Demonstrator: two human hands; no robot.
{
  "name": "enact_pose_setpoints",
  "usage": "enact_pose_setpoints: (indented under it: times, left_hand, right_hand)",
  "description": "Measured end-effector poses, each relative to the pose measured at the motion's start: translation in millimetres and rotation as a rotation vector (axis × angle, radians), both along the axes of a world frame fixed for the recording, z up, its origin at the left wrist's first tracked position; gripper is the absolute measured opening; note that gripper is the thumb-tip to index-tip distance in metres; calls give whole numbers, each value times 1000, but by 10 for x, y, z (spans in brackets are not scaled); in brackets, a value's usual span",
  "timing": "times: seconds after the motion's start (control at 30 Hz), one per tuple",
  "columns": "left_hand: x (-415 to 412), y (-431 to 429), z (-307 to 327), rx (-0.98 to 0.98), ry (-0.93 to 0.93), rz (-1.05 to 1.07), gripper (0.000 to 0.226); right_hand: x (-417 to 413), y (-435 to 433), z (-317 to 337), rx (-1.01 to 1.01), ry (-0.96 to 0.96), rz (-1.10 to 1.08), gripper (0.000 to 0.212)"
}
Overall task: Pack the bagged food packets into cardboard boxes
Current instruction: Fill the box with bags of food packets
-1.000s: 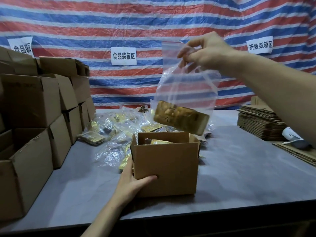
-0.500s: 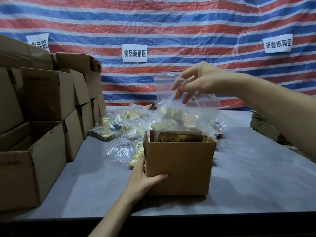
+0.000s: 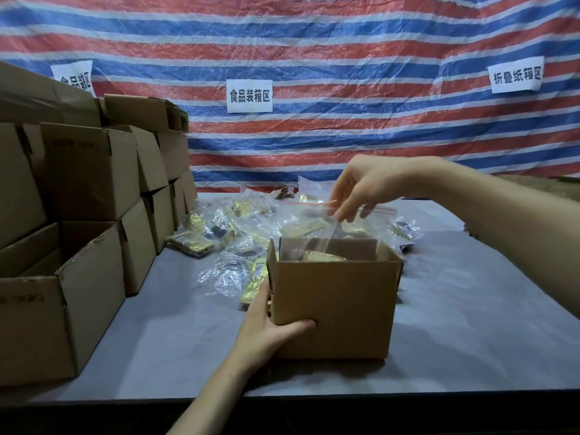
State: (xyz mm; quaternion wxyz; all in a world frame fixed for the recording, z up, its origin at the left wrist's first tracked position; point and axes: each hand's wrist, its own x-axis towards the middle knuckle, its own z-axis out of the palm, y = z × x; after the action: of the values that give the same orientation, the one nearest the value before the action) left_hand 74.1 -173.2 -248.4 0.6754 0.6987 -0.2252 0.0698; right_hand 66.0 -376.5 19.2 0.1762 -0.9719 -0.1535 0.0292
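Note:
An open cardboard box stands on the grey table. My left hand grips its near left corner, thumb across the front face. A clear zip bag with a gold food packet hangs into the box, the packet below the rim. My right hand is just above the box, and its fingertips pinch the bag's top edge. Behind and left of the box lies a pile of bagged gold packets.
Stacked cardboard boxes fill the left side, with one open box at the near left. A striped tarp with paper signs hangs behind. Bare table surface lies to the right of the box.
My right hand has come down with the bag from high above the box, and the gold packet has gone below the box's rim. My left hand stays on the box corner.

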Motion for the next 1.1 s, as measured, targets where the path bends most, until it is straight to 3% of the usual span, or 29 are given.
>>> enact_pose_setpoints:
  times: [0.17, 0.3, 0.47, 0.67, 0.87, 1.1]
  left_hand:
    - [0, 9, -9, -3, -12, -8, 88]
    - [-2, 11, -4, 2, -14, -2, 90]
    - [-3, 16, 3, 11, -38, 1, 85]
    - [7, 27, -16, 4, -39, -16, 90]
    - [14, 23, -29, 7, -24, 5, 92]
    - [-6, 45, -10, 66, -91, 1, 78]
  right_hand:
    - [-27, -36, -38, 8, 40, 24, 6]
    - [-50, -90, -43, 65, -106, -11, 4]
    - [13, -14, -309, 10, 68, -26, 3]
    - [135, 62, -575, -104, 45, -109, 19]
    - [145, 139, -744, -215, -37, -151, 17]
    - [87, 62, -683, 61, 117, -149, 25]
